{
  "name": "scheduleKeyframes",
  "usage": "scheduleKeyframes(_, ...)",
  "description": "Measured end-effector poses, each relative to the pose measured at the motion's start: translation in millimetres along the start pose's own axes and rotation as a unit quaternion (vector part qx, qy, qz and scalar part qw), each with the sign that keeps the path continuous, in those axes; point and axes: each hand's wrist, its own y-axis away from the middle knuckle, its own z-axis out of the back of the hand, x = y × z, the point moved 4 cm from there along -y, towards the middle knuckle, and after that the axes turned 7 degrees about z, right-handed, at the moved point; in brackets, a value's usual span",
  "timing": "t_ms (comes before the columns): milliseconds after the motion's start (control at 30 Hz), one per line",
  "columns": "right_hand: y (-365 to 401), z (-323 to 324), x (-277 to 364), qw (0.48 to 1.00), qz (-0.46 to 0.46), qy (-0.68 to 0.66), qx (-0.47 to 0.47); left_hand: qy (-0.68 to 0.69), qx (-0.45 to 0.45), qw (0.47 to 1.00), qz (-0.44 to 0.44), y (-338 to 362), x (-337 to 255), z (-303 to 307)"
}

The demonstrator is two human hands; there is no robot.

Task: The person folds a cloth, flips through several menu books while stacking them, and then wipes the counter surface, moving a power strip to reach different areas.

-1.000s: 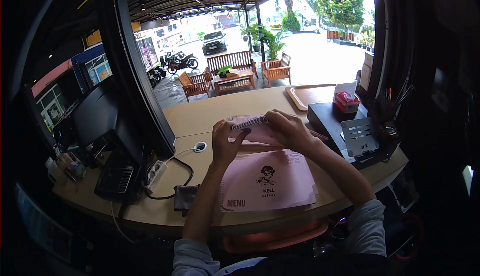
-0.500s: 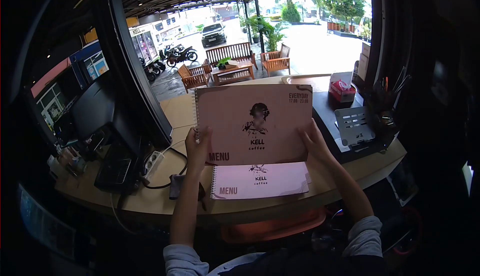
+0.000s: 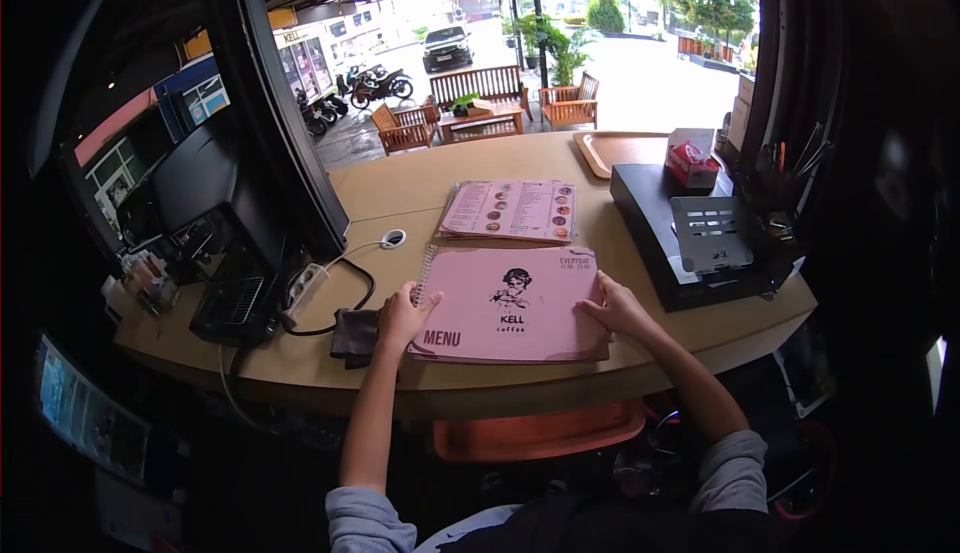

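Clock read from the centre of the pink menu [image 3: 515, 288], 12 at the far side. The menu is seen lying cover up at the near edge of the counter [image 3: 385, 185], its spiral binding turned to 9. "KELL coffee" is printed at the middle, "MENU" at 8, opening hours at 2. Further edges are shown beneath it at 6; whether these are its pages or other menus cannot be told.

Its bound edge is gripped just below 9 by the left hand [image 3: 402, 319], thumb laid over the cover. The opposite edge is pinched at 3 by the right hand [image 3: 618, 306], thumb likewise on top; the fingers beneath are partly hidden.

At 12, just beyond, printed menu pages [image 3: 508, 210] with text columns and round pictures are laid face up. A dark cloth [image 3: 354, 338] is noted beside the left hand, between 8 and 9. A white ring [image 3: 394, 240] is set at 10. At 2, a black box [image 3: 634, 198] is placed, a slotted stand [image 3: 712, 243] and a tissue box [image 3: 692, 175] being carried on it.
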Motion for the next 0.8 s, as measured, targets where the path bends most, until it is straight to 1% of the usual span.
scheduleKeyframes(33, -0.7, 0.0, 3.4, 1.0, 0.001, 0.001, 0.001, 0.001, -0.001, 1.0, 0.001, -2.8, 4.6, -4.3)
scheduleKeyframes(100, -1.8, -3.3, 1.4, 0.995, -0.074, 0.049, 0.051, 0.026, -0.024, 0.999, -0.008, -8.9, 14.1, -8.9)
scheduleKeyframes(133, -2.2, -3.3, 4.4, 0.982, -0.024, 0.178, 0.058, 0.026, -0.026, 0.999, -0.007, -8.1, 17.0, -9.3)
scheduleKeyframes(167, -1.2, -4.9, 5.1, 0.982, -0.021, 0.177, 0.058, 0.01, -0.032, 0.999, -0.025, -6.9, 18.9, -9.4)
scheduleKeyframes(200, 1.2, -3.6, 14.9, 0.974, 0.016, 0.222, 0.025, -0.006, -0.036, 0.998, -0.044, -4.0, 19.8, -9.0)
scheduleKeyframes(233, 4.1, -2.7, 24.9, 0.962, 0.054, 0.267, -0.008, -0.006, -0.038, 0.998, -0.044, -5.5, 30.4, -12.9)
scheduleKeyframes(267, 8.6, -5.1, 36.8, 0.96, 0.133, 0.243, -0.035, 0.136, 0.005, 0.99, -0.027, -7.9, 45.6, -21.1)
scheduleKeyframes(300, 13.4, -7.8, 56.1, 0.966, 0.144, 0.214, 0.027, 0.276, 0.049, 0.96, -0.01, -6.3, 56.6, -30.1)
scheduleKeyframes(367, 29.9, -28.0, 72.4, 0.937, 0.288, 0.188, 0.06, 0.296, 0.038, 0.954, -0.02, 20.1, 51.5, -26.8)
scheduleKeyframes(400, 34.7, -38.1, 72.3, 0.937, 0.289, 0.188, 0.059, 0.316, 0.029, 0.948, -0.028, 29.4, 47.3, -25.8)
scheduleKeyframes(433, 38.5, -53.5, 70.6, 0.92, 0.302, 0.228, 0.102, 0.315, 0.029, 0.948, -0.028, 29.4, 46.9, -29.4)
scheduleKeyframes(467, 38.9, -64.6, 67.5, 0.899, 0.315, 0.267, 0.145, 0.307, 0.006, 0.951, -0.025, 29.0, 47.3, -32.0)
scheduleKeyframes(533, 30.0, -68.4, 58.3, 0.898, 0.318, 0.268, 0.141, 0.276, -0.03, 0.961, -0.015, 28.7, 44.2, -35.5)
scheduleKeyframes(567, 24.5, -67.1, 53.5, 0.898, 0.321, 0.271, 0.134, 0.277, -0.032, 0.96, -0.015, 26.9, 40.6, -38.4)
scheduleKeyframes(633, 17.8, -60.3, 47.2, 0.897, 0.322, 0.274, 0.127, 0.196, -0.092, 0.975, -0.056, 27.1, 28.3, -39.4)
scheduleKeyframes(667, 15.2, -56.6, 43.5, 0.899, 0.326, 0.264, 0.129, 0.171, -0.102, 0.978, -0.054, 27.5, 24.2, -41.4)
scheduleKeyframes(800, 14.3, -55.5, 42.5, 0.904, 0.325, 0.252, 0.121, 0.161, -0.095, 0.981, -0.051, 25.1, 15.8, -41.3)
